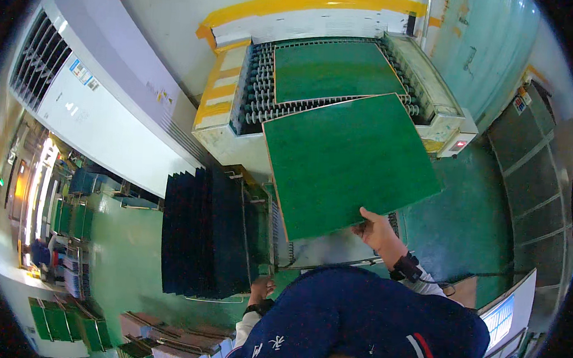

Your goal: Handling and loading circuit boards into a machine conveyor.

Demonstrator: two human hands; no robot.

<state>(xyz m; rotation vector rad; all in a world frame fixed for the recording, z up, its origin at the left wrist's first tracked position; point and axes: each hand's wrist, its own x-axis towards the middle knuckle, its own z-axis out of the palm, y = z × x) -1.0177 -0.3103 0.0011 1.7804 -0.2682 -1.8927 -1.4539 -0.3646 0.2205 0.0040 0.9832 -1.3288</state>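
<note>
My right hand (376, 232) grips the lower edge of a green rectangular board (349, 166), thumb on top and fingers underneath. The board is tilted, and its far edge reaches over the front of a roller conveyor (257, 87). A second green board (334, 71) lies flat on the rollers, just beyond the held one. My left hand (263, 287) is low beside a rack of dark upright panels (202, 233), its fingers curled next to the rack's metal frame. What those fingers hold, if anything, is hidden.
A tall white cabinet unit with a grille (102, 111) stands at left. Dark framed panels (526, 172) line the right side, with a lit screen (499, 320) below. More racks of green boards (55, 319) and a person (41, 254) are far left. A cable (446, 288) hangs from my right wrist.
</note>
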